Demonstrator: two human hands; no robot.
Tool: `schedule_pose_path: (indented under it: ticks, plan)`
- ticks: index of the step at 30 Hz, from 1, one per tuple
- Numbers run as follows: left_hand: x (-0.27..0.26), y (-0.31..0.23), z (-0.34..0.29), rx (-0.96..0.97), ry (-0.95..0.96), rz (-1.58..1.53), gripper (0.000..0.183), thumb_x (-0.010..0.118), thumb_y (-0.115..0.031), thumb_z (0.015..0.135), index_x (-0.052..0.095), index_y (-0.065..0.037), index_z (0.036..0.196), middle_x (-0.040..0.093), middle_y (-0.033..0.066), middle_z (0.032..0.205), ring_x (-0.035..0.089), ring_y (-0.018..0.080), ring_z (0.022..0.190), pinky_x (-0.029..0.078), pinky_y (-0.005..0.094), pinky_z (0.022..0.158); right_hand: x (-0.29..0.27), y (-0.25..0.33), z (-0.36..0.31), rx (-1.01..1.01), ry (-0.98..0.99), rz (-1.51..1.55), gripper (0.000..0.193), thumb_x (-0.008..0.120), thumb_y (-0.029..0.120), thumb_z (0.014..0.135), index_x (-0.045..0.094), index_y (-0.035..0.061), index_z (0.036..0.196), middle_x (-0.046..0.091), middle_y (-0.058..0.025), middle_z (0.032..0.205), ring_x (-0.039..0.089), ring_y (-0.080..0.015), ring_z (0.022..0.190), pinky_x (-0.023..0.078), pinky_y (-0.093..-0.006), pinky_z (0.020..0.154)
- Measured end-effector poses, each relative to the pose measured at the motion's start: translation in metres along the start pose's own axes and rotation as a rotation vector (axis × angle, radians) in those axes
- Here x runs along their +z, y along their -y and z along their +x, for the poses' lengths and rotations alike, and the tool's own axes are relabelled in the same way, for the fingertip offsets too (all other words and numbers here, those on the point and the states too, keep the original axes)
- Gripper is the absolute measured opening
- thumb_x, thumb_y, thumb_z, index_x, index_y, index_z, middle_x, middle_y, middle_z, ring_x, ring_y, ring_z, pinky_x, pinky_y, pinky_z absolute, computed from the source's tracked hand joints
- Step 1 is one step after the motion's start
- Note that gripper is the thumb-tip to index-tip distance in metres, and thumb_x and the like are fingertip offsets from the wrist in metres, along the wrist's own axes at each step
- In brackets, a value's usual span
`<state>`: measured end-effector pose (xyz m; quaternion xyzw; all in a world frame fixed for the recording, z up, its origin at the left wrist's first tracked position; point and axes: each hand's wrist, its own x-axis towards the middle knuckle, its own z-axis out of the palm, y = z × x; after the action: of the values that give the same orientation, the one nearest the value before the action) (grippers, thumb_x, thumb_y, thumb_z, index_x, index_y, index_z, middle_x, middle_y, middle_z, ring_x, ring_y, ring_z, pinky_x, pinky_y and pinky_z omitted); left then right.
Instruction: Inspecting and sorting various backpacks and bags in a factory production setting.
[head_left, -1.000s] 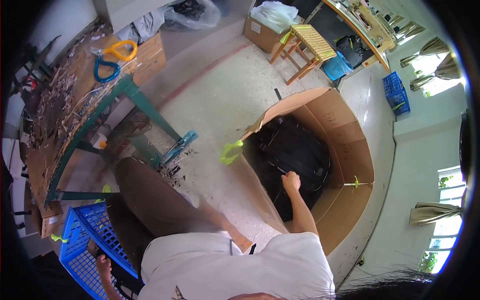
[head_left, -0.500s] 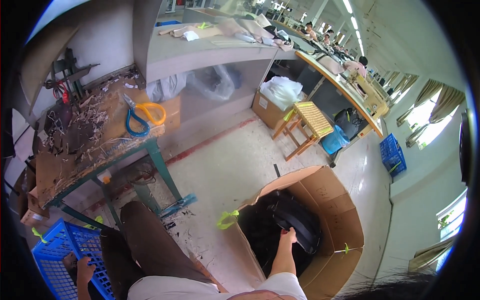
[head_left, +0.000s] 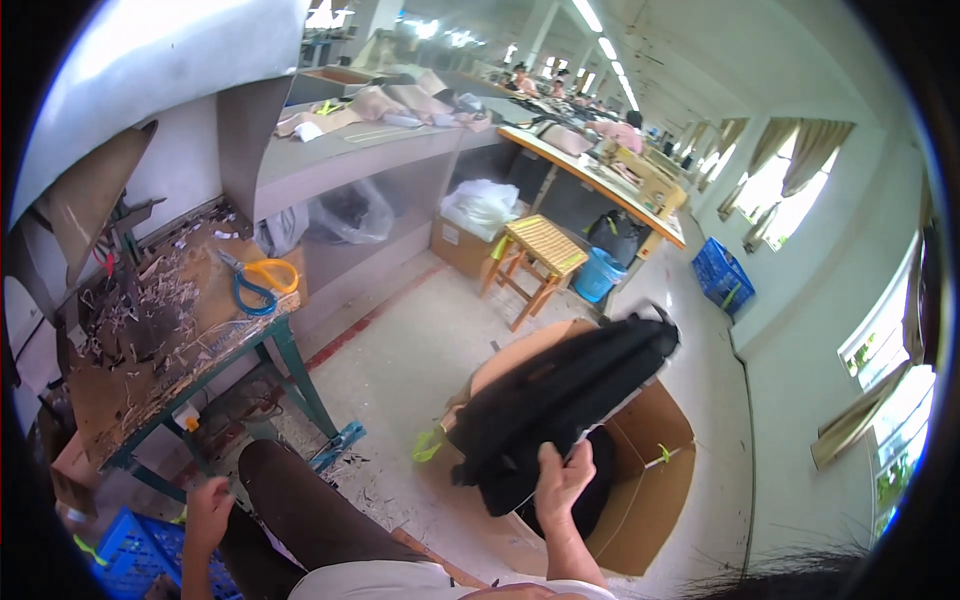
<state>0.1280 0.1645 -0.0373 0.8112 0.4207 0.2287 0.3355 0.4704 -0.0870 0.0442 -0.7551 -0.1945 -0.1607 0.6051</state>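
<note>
My right hand (head_left: 563,480) is closed on the near edge of a black fabric bag (head_left: 560,395), thumb uppermost. The bag hangs tilted over the open cardboard box (head_left: 650,500), hiding part of its opening, and its far right end is blurred. More black material (head_left: 597,480) shows down inside the box. On the left, my left hand (head_left: 210,508) is raised beside my thigh with its fingers curled in; no object shows in it. Just below that hand is a blue plastic basket (head_left: 125,560), partly cut off by the dark rim of the picture.
To the left stands a worn workbench (head_left: 215,345) strewn with scraps, holding scissors (head_left: 262,283) with orange and blue handles. Beyond the box are a woven-top stool (head_left: 545,245), a blue bin (head_left: 600,275) and another blue basket (head_left: 722,275). Several people sit at far tables.
My right hand has lifted the black bag up out of the cardboard box. My left hand has risen from the blue basket toward my thigh. The whole view has turned to the right.
</note>
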Motion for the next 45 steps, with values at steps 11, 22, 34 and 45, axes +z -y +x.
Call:
schedule_pose_path:
  ticks: [11,22,34,45]
  plan:
    - [-0.021,-0.132,0.101,0.461,-0.031,-0.662,0.045,0.055,-0.027,0.080,0.045,0.000,0.116,0.051,0.0104,0.109,0.046,0.0182,0.105,0.033,0.0299,0.092,-0.004,0.084,-0.091,-0.807,0.667,0.256,0.032,0.060,-0.002,0.063,0.048,-0.0087,0.093,0.048,-0.0139,0.065,0.051,-0.0295,0.052,0.041,-0.0367,0.044]
    - [-0.076,-0.041,0.090,0.248,0.234,-0.919,0.050,0.043,-0.038,0.082,0.040,-0.001,0.116,0.057,0.0145,0.067,0.057,0.0240,0.060,0.047,0.0320,0.065,-0.010,0.110,-0.035,-0.794,1.588,0.848,0.022,0.055,-0.002,0.071,0.048,-0.0066,0.092,0.047,-0.0158,0.072,0.049,-0.0330,0.062,0.035,-0.0393,0.051]
    - [-0.196,-0.082,-0.059,0.101,-0.678,-0.607,0.018,0.071,-0.012,0.068,0.060,-0.003,0.079,0.055,-0.0040,0.071,0.049,0.0049,0.068,0.039,0.0199,0.062,0.108,0.140,-0.049,-0.391,1.696,0.562,0.019,0.062,0.007,0.076,0.055,0.0000,0.092,0.049,-0.0037,0.067,0.045,-0.0126,0.062,0.038,-0.0250,0.058]
    - [-0.224,0.011,-0.008,-0.037,-0.575,-0.335,0.012,0.069,-0.009,0.070,0.062,0.000,0.074,0.054,-0.0033,0.066,0.046,0.0051,0.063,0.039,0.0220,0.058,0.217,0.128,-0.146,-0.241,1.445,0.685,0.024,0.060,0.019,0.080,0.055,-0.0030,0.086,0.057,-0.0094,0.068,0.049,-0.0105,0.064,0.042,-0.0255,0.059]
